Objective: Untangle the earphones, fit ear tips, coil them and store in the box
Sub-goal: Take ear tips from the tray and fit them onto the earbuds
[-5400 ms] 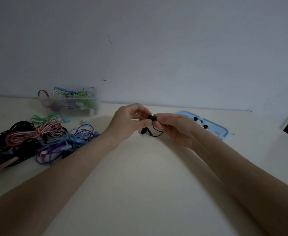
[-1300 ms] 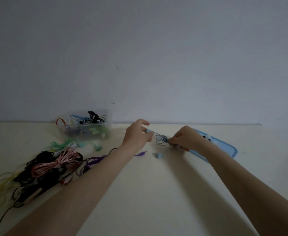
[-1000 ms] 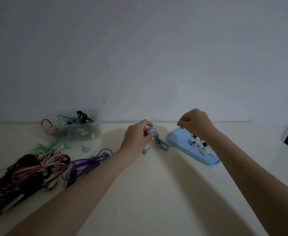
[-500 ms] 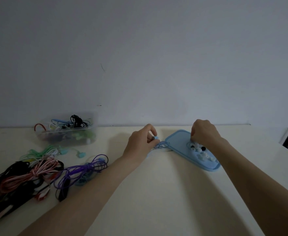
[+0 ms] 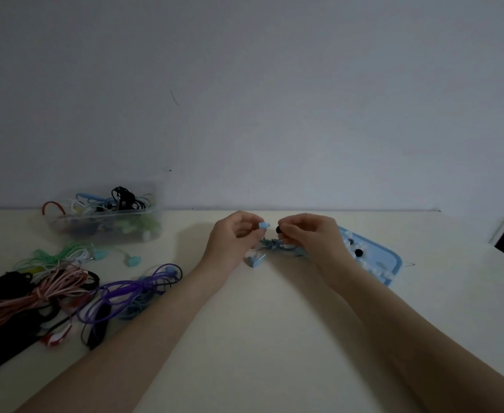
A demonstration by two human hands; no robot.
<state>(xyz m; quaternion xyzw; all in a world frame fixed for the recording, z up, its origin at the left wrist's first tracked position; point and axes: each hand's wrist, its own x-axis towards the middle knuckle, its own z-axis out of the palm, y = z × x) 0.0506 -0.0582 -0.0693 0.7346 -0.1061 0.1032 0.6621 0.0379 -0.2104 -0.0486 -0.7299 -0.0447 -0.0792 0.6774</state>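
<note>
My left hand (image 5: 232,238) pinches a light blue earbud (image 5: 264,225) just above the table. Facing it, my right hand (image 5: 310,234) pinches a small black ear tip (image 5: 279,229); a narrow gap separates tip and earbud. The blue earphone's cable (image 5: 274,245) lies bunched on the table between and under my hands, and its second earbud (image 5: 255,259) rests below my left hand. A blue lid (image 5: 393,259) behind my right hand carries several loose black and white ear tips. The clear storage box (image 5: 104,223) stands at the back left, full of coiled earphones.
A heap of tangled earphones (image 5: 36,296) in black, pink, purple and green covers the left side of the cream table (image 5: 274,338). A green pair (image 5: 95,253) lies in front of the box. A wall runs along the table's far edge.
My right hand left the blue lid holding a black ear tip and came left to face the earbud. My left hand lifted the earbud slightly.
</note>
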